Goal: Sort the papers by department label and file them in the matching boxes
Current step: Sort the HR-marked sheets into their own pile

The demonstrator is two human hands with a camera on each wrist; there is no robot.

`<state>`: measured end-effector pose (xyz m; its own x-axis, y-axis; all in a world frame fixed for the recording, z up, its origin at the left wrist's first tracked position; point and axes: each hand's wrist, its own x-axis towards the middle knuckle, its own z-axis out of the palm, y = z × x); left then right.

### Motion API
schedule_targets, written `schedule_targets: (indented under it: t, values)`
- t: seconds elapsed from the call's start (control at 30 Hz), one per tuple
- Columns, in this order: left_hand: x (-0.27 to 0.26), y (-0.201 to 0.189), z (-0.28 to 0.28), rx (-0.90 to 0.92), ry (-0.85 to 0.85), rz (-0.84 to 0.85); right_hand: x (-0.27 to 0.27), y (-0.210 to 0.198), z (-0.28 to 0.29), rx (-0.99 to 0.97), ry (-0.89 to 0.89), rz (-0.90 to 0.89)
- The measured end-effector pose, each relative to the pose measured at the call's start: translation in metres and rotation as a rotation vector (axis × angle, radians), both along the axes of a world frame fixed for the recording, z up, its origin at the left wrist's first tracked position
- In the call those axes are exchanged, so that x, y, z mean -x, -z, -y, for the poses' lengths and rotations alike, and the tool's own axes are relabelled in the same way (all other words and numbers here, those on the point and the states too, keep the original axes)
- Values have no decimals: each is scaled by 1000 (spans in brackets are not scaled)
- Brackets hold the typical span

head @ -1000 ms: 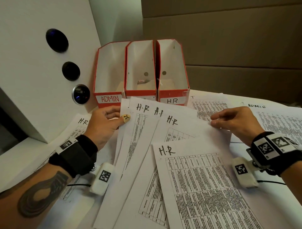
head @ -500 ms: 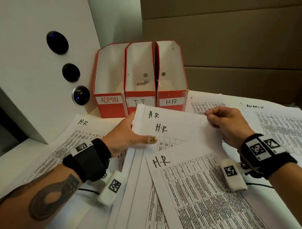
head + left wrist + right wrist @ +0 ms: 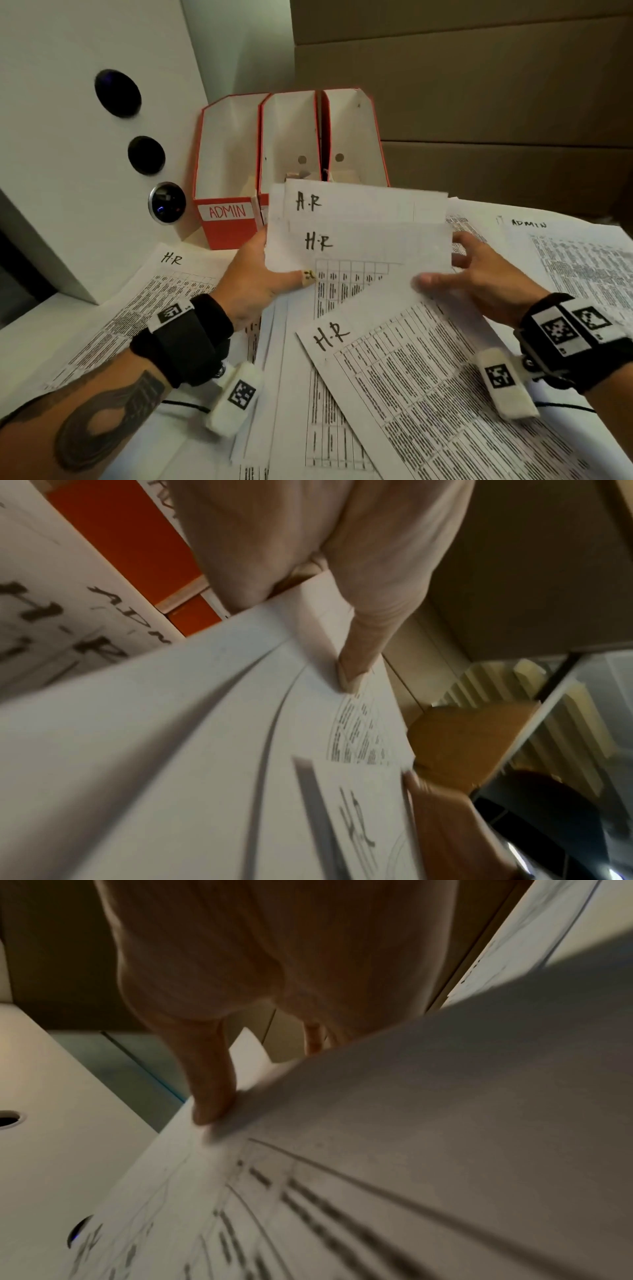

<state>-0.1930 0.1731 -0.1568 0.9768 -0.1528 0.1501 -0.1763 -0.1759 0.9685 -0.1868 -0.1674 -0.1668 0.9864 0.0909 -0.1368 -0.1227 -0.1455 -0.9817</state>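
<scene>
HR sheets lifted before the red boxes

Left hand (image 3: 255, 284) pinching the HR sheets (image 3: 359, 246), thumb on top, raised just in front of the ADMIN box (image 3: 227, 219) and its neighbours; right hand (image 3: 479, 274) at their right edge, fingers spread, thumb resting on top.

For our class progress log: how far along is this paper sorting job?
Nothing looks filed: the ADMIN box and the two boxes beside it show no sheets. In hand: the left hand pinches a gathered H.R stack; the right hand steadies it. Left: loose H.R sheet and ADMIN sheet on the table.
</scene>
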Motion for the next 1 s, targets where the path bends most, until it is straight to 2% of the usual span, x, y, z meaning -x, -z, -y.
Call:
schedule_targets:
  t: [0.1, 0.2, 0.27, 0.33, 0.4, 0.47, 0.57, 0.63, 0.7, 0.8, 0.9, 1.0]
  values:
    - [-2, -2, -2, 102, -31, -35, 6, -3, 0, 208, -131, -10]
    - [-3, -1, -7, 128, -43, -58, 0, -3, -3, 270, 27, 64]
    - [-2, -1, -9, 145, -65, -66, -3, -4, -5, 154, 160, 92]
    - [-2, -4, -8, 169, -65, -80, -2, -9, -9, -48, 211, 66]
    - [2, -12, -3, 223, -31, -115, 0, -15, -17, -208, 161, 21]
    - [6, -19, 2, 218, 32, -120, 0, -19, -26, -249, 99, 4]
    - [11, -21, 11, 11, 76, 7, -7, -20, -43, -241, 117, 39]
    - [11, -25, 16, -55, 40, 75, -13, -20, -50, -271, 163, 87]
    - [9, -41, 15, -38, -37, 157, -14, -27, -52, -329, 205, 157]
    - [8, -79, 9, 5, -124, 333, 0, -56, -55, -315, 125, 310]
    - [17, -115, 11, 33, -162, 567, 19, -98, -65, -280, 46, 548]
    - [30, -140, 19, 117, -194, 702, 27, -130, -72, -256, 40, 763]
